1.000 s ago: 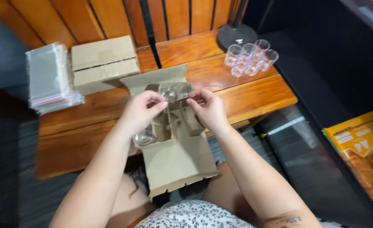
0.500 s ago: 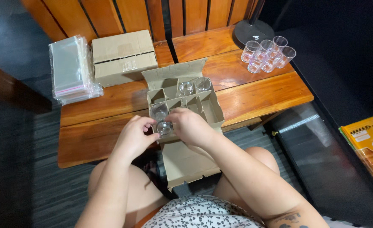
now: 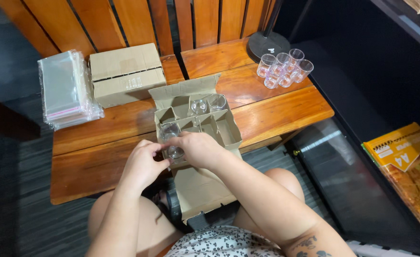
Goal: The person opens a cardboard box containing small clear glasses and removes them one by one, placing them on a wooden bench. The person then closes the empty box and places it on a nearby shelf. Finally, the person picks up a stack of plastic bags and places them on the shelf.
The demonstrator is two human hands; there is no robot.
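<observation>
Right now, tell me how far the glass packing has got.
Done: two glasses sit in the back cells of the divided box. In hand: the left hand and right hand hold a glass at a front-left cell. Left: several cells look empty, and a cluster of glasses waits on the bench.

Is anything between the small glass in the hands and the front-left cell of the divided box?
Nothing visible. Both the left hand and right hand hold the small clear glass right at the front-left cell of the open divided cardboard box. The glass beside it sits in its own cell behind.
</observation>
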